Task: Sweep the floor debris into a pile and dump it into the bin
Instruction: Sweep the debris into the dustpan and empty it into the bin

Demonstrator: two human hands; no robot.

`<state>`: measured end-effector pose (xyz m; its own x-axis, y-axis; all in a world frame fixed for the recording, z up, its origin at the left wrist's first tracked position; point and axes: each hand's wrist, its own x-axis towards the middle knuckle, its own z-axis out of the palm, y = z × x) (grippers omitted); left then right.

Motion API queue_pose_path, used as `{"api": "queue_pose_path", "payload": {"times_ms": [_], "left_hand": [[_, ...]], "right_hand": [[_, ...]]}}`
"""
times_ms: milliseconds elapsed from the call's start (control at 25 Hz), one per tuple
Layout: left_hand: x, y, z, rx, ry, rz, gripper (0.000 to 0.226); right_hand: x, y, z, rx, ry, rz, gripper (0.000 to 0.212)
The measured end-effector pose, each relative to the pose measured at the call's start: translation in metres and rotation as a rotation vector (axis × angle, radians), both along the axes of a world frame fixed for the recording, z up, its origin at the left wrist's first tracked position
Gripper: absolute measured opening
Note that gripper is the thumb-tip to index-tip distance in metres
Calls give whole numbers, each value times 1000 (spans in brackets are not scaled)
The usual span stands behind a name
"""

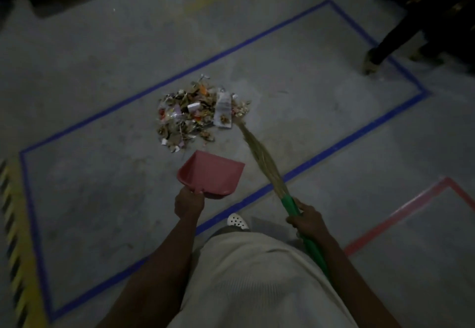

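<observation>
One pile (191, 115) of paper scraps and brown bits lies on the floor (108, 91), inside the blue tape (257, 36) rectangle. The straw tip of the broom (259, 153) touches the pile's right edge, beside a white slip. The broom slants back to your right hand (308, 221), whose fingers (293, 221) are wrapped round the green handle. The pink dustpan (213, 173) is just on your side of the pile, its mouth towards it, not quite touching. Your left hand (189, 203) holds the dustpan at its rear, fingers curled round the grip, which the hand hides. Your white shoe (237, 221) shows between your arms, at the blue tape. Red tape (401, 214) runs to your right and yellow-black stripes (12, 225) to your left. Another person's leg (385, 47) stands far right.
</observation>
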<state>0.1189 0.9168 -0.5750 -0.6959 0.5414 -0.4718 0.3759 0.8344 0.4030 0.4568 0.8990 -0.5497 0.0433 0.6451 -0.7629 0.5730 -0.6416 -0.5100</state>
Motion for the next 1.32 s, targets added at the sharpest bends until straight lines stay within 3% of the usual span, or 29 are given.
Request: {"api": "queue_pose_path", "payload": {"times_ms": [80, 240, 400, 600, 720, 920, 1120, 1200, 1320], "left_hand": [[-9, -2, -7, -41, -27, 127, 37], [-10, -10, -25, -98, -66, 324, 35], [7, -9, -38, -116, -127, 545, 42], [57, 41, -58, -115, -152, 935, 37], [93, 85, -70, -103, -128, 1140, 34], [130, 124, -154, -161, -79, 1383, 37], [172, 117, -274, -270, -1, 1587, 42], [192, 110, -311, -339, -10, 1600, 45], [219, 104, -342, -383, -125, 1547, 47]], "right_hand": [[-6, 30, 8, 23, -58, 175, 77], [-15, 102, 11, -6, -88, 325, 65], [-39, 202, -15, -21, -176, 677, 48], [-74, 331, -47, -26, -160, 1034, 71], [-94, 385, -72, -17, -161, 1213, 74], [-110, 420, -164, -50, -77, 1389, 83], [-95, 412, -272, -222, -11, 1558, 71], [-83, 412, -316, -318, -52, 1629, 69], [-67, 426, -369, -344, -171, 1556, 73]]}}
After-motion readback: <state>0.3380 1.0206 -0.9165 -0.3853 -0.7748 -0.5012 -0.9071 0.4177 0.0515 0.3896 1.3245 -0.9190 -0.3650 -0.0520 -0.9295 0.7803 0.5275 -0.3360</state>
